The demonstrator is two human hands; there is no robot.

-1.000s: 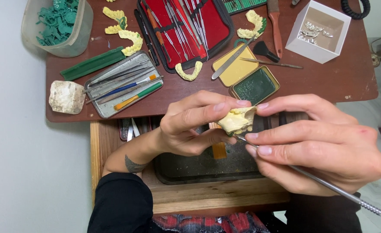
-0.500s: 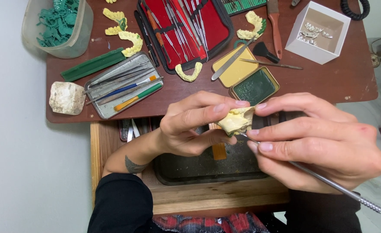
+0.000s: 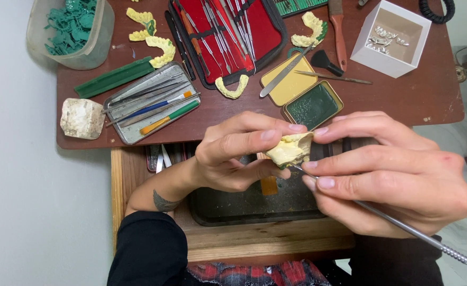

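My left hand (image 3: 241, 153) pinches a pale yellow dental cast (image 3: 290, 150) between thumb and fingers, over a dark tray (image 3: 254, 204) in an open wooden drawer. My right hand (image 3: 389, 172) grips a thin metal carving tool (image 3: 402, 226); its tip touches the underside of the cast, and its handle runs off toward the lower right. Two right fingertips also rest against the cast.
On the brown table (image 3: 429, 100): a red case of instruments (image 3: 225, 32), a metal tray with brushes (image 3: 151, 103), an open tin of green wax (image 3: 311, 106), several yellow casts (image 3: 232, 87), a white box (image 3: 391, 37), a tub of green pieces (image 3: 72, 29), a plaster block (image 3: 81, 117).
Almost nothing differs. Both hands stay on the cast, with only a slight shift of the right fingers and tool.
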